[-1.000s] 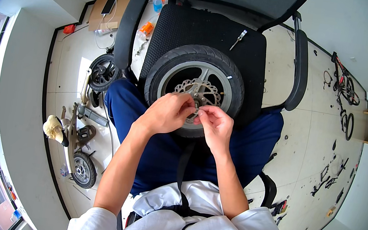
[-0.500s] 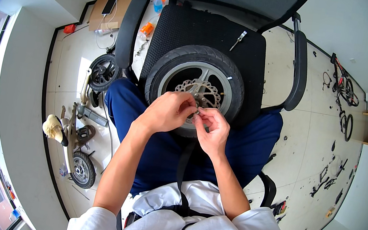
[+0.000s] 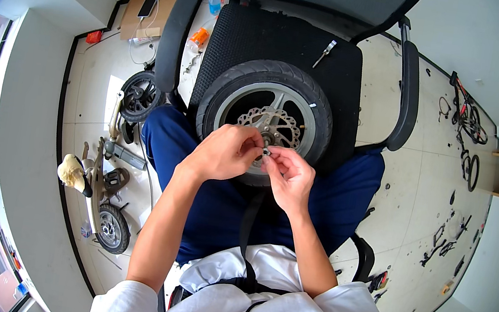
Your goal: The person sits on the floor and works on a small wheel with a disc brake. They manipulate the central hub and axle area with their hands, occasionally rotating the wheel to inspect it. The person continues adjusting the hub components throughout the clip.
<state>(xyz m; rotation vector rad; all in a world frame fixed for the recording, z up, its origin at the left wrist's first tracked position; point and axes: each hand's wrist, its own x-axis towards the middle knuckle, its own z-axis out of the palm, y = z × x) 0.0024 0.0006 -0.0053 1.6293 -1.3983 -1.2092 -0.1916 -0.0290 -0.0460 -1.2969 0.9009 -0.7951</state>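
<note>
A wheel with a black tyre (image 3: pixel 218 89) and a grey spoked rim lies flat on the black chair seat (image 3: pixel 225 39) in front of me. A perforated brake disc (image 3: pixel 292 130) is fixed at its middle. Over the hub, at the disc's near side, my left hand (image 3: pixel 224 152) and my right hand (image 3: pixel 291 176) meet with fingertips pinched. Between them sits a small metal nut (image 3: pixel 266 152), its dark hole showing. Fingers and thumbs cover part of the nut and the hub. A screwdriver (image 3: pixel 324 55) rests on the seat beyond the tyre.
Chair armrests (image 3: pixel 406 95) flank the seat. On the floor to the left are a small black wheel (image 3: pixel 141 98), scooter parts (image 3: pixel 91 177) and a cardboard sheet (image 3: pixel 131 17) with a phone (image 3: pixel 147 6). Bicycle parts (image 3: pixel 446 240) and a red bicycle (image 3: pixel 463 107) are at the right.
My right hand has shifted slightly to the right. The nut between the fingertips shows more plainly now, and the wheel stays in place.
</note>
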